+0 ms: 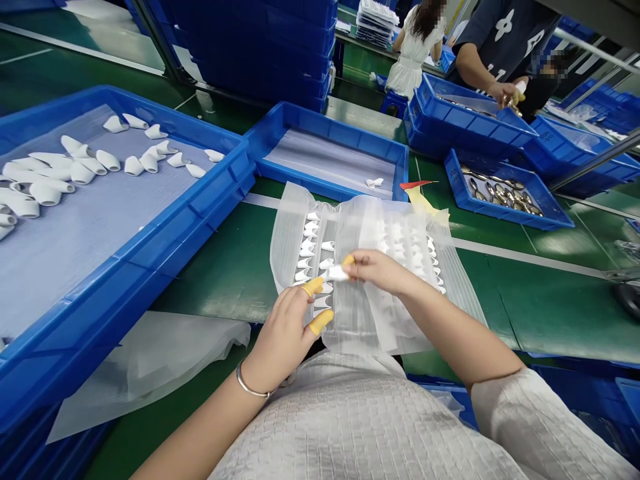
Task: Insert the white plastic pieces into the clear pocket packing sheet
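A clear plastic pocket sheet (pixel 375 313) lies on the green table in front of me, its pockets holding several small white curved parts (pixel 306 248). My right hand (pixel 380 270), with a yellow finger cot, pinches one white part (pixel 336 272) over the sheet. Beside it, my left hand (pixel 285 333) wears yellow finger cots too. It rests on the sheet's near left edge with fingers curled, pressing the sheet down.
A big blue tray (pixel 165 227) at left holds several loose white parts (pixel 80 170). A smaller blue tray (pixel 340 137) lies behind the sheet. Blue bins with metal pieces (pixel 500 193) stand at right, where other people work. Stacked blue crates (pixel 260 47) fill the back.
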`<state>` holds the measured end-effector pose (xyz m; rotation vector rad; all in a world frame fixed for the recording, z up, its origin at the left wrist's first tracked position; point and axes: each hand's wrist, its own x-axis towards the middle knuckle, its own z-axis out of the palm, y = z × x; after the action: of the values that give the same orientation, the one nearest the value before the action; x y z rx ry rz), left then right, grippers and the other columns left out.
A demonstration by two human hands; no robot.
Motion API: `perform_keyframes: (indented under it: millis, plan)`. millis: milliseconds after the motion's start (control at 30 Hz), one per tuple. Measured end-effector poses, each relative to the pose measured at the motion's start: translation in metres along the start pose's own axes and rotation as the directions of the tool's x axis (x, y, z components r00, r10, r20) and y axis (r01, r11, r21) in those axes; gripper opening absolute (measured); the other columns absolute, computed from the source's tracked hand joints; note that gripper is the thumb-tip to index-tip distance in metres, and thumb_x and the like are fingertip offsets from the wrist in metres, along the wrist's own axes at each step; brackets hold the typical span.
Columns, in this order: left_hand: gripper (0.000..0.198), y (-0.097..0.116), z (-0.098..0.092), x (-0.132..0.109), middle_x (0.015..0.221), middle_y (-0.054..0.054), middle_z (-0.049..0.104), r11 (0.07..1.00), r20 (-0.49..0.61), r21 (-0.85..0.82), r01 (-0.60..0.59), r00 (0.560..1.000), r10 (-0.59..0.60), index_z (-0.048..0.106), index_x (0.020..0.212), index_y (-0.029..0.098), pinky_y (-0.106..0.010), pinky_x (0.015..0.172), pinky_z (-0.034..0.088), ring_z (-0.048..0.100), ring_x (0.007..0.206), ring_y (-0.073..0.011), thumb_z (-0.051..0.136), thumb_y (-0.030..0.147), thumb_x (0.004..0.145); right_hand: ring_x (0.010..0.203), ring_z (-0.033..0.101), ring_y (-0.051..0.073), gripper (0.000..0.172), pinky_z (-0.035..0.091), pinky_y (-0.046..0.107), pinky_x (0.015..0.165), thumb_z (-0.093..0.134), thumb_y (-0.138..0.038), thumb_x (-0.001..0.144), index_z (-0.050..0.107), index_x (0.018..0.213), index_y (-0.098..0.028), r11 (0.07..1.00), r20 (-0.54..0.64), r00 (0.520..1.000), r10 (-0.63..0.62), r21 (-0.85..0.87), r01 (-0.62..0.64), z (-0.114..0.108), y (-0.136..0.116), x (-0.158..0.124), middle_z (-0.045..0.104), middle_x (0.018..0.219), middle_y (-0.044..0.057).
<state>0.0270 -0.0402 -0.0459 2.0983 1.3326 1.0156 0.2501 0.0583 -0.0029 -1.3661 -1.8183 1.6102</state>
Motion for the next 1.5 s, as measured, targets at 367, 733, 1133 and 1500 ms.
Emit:
perform_keyframes:
  millis: [367, 733, 1133, 1500]
  plan:
    - [0.019, -0.008, -0.016, -0.005, 0.093, -0.004, 0.066, 0.987, 0.088, -0.079, 0.143, 0.987, -0.136, 0.063, 0.111, 0.022, -0.039, 0.08, 0.053, 0.064, 0.09, -0.0234, 0.058, 0.034, 0.095, 0.093, 0.051, 0.021, 0.018, 0.039, 0.032, 0.08, 0.055, -0.02, 0.095, 0.07, 0.087, -0.013, 0.796, -0.37, 0.926, -0.071, -0.58, -0.17, -0.011, 0.032, 0.104, 0.057, 0.101, 0.011]
    - [0.026, -0.027, -0.076, 0.006, 0.101, -0.007, 0.068, 0.983, -0.075, 0.09, 0.159, 0.985, -0.152, 0.062, 0.12, 0.019, -0.037, 0.086, 0.053, 0.063, 0.089, -0.0202, 0.056, 0.031, 0.097, 0.091, 0.058, 0.026, 0.022, 0.044, 0.038, 0.086, 0.056, -0.025, 0.088, 0.069, 0.098, -0.011, 0.741, -0.255, 0.958, -0.129, -0.667, -0.078, -0.017, 0.019, 0.094, 0.063, 0.09, 0.013]
    - [0.05, -0.159, -0.306, -0.018, 0.127, -0.033, 0.06, 0.149, -0.552, 0.477, 0.866, 0.427, -0.716, 0.062, 0.122, 0.003, -0.061, 0.094, 0.045, 0.055, 0.122, -0.0498, 0.063, 0.034, 0.083, 0.089, 0.067, 0.031, 0.031, 0.055, 0.045, 0.075, 0.06, -0.067, 0.081, 0.069, 0.082, -0.037, 0.928, -0.314, 0.941, -0.125, -0.373, -0.002, -0.048, 0.046, -0.001, 0.069, 0.099, 0.013]
    - [0.04, -0.197, -0.293, -0.039, 0.138, -0.012, 0.056, -0.029, -0.521, 0.614, 0.789, 0.378, -0.765, 0.058, 0.13, 0.017, -0.051, 0.1, 0.05, 0.058, 0.12, -0.0282, 0.061, 0.04, 0.097, 0.072, 0.068, 0.031, 0.034, 0.06, 0.043, 0.06, 0.064, -0.064, 0.076, 0.071, 0.076, -0.031, 0.916, -0.311, 0.924, -0.223, -0.392, 0.09, -0.045, 0.05, -0.019, 0.07, 0.085, 0.011]
